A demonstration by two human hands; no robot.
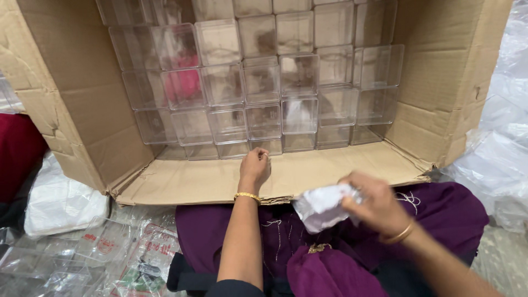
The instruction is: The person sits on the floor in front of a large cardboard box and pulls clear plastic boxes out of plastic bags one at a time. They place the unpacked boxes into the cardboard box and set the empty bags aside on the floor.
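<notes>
A big cardboard box lies on its side, open toward me, with several clear plastic boxes stacked in rows inside it. My left hand reaches in over the lower flap, fingers curled against the bottom row of clear boxes; whether it grips one I cannot tell. A gold bangle sits on that wrist. My right hand hovers over my lap, closed on a crumpled white cloth. Purple fabric covers my lap below both hands.
Clear plastic bags and flat transparent packs lie on the floor at lower left, beside a white bundle and something dark red. Crinkled clear plastic sheeting fills the right side.
</notes>
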